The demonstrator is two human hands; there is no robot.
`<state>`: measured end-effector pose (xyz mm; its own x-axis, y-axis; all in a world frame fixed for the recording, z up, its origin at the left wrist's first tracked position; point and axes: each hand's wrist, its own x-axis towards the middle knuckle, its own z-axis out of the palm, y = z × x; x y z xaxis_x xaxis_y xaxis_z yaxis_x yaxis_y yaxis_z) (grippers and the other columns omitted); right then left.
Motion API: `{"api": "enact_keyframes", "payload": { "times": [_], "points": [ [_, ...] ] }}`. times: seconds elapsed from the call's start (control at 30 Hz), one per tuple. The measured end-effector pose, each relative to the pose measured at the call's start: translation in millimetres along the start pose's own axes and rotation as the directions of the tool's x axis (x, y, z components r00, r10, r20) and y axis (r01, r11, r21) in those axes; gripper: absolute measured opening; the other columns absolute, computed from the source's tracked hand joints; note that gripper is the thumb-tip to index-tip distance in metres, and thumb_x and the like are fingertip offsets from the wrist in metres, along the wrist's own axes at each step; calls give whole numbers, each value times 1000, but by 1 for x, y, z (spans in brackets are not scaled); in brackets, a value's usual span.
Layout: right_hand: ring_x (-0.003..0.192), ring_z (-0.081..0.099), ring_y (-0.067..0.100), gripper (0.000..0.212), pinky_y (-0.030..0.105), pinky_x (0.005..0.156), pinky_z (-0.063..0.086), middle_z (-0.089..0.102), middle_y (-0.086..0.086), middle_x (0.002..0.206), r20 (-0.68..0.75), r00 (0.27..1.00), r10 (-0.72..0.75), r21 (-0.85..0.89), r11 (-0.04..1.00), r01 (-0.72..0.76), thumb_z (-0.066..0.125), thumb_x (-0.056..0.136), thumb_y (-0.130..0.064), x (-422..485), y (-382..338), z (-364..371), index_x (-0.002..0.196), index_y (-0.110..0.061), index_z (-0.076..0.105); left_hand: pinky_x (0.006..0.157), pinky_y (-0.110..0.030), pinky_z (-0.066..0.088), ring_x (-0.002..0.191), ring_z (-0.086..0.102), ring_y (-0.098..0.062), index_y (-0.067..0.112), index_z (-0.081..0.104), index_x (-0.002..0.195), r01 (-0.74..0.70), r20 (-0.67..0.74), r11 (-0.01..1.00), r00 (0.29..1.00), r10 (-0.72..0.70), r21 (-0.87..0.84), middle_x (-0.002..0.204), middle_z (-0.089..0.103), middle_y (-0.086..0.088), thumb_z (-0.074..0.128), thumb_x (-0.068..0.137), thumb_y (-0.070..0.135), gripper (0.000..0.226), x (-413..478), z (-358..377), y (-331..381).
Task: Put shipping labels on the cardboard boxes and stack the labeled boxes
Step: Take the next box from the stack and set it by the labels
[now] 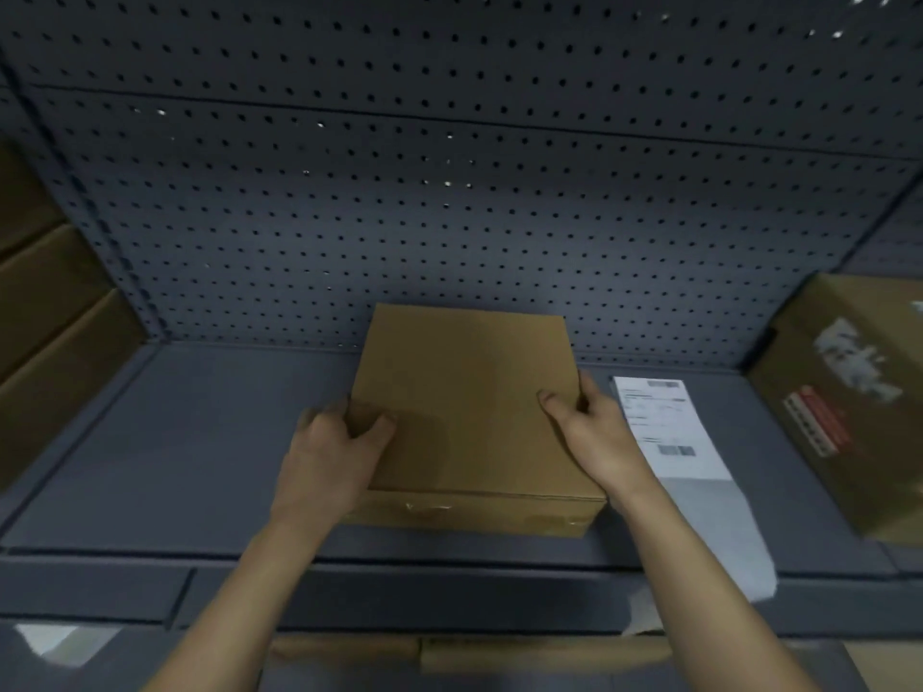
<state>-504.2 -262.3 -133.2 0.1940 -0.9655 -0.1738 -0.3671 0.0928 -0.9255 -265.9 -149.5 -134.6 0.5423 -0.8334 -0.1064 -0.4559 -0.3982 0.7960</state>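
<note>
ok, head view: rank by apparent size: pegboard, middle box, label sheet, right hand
1. pegboard
2. middle box
3. label sheet and right hand: these look alike and the sheet's lower end is blurred, so I haven't ranked them.

The flat brown cardboard box (469, 407) lies level in front of me, plain top up, with clear tape on its near side. My left hand (334, 452) and right hand (594, 432) grip its left and right edges. Just right of the box lies the white shipping label (664, 432), flat, printed face up and showing barcodes. Farther right of the box sits a printed carton (849, 392). Well left of the box are stacked brown boxes (45, 312).
</note>
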Motion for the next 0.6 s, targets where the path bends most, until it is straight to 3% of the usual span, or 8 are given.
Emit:
{"api": "enact_keyframes", "payload": {
  "times": [0.13, 0.23, 0.33, 0.43, 0.6],
  "points": [
    [97, 68, 7, 36, 27, 88, 54, 71, -10, 113, 2, 1000, -1, 16, 1000, 1, 63, 95, -33, 8, 13, -27, 130, -30, 56, 84, -46, 53, 94, 59, -26, 27, 61, 108, 13, 16, 999, 1000, -14, 41, 102, 62, -3, 44, 64, 72, 66, -6, 25, 17],
    [97, 69, 5, 41, 24, 86, 54, 71, -12, 111, 22, 1000, 3, 30, 1000, -4, 63, 95, -33, 12, 19, -32, 135, -29, 53, 85, -43, 51, 99, 56, -27, 24, 61, 117, 20, 10, 998, 1000, -21, 66, 105, 58, -6, 51, 74, 67, 62, -6, 34, 22],
    [96, 70, 7, 38, 31, 90, 55, 73, -12, 107, 17, 1000, 18, 22, 1000, -18, 62, 95, -33, 17, 22, -29, 131, -29, 55, 82, -39, 46, 98, 53, -27, 20, 59, 123, 21, 5, 996, 1000, -21, 87, 107, 55, -7, 56, 86, 55, 52, -2, 35, 19],
    [97, 70, 10, 34, 39, 94, 55, 74, -13, 104, 4, 1000, 11, -10, 1000, -11, 62, 89, -42, 20, 21, -23, 122, -37, 59, 86, -43, 48, 102, 54, -30, 21, 57, 127, 23, 8, 994, 1000, -24, 105, 110, 56, -8, 52, 81, 62, 62, 3, 31, 15],
    [98, 69, 6, 36, 37, 97, 54, 73, -17, 106, -17, 1000, 21, 10, 1000, -21, 64, 90, -39, 23, 18, -18, 126, -36, 59, 81, -41, 43, 97, 51, -30, 22, 57, 112, 33, 22, 992, 999, -36, 119, 104, 53, -8, 55, 89, 54, 40, 7, 31, 13]
  ]
}}
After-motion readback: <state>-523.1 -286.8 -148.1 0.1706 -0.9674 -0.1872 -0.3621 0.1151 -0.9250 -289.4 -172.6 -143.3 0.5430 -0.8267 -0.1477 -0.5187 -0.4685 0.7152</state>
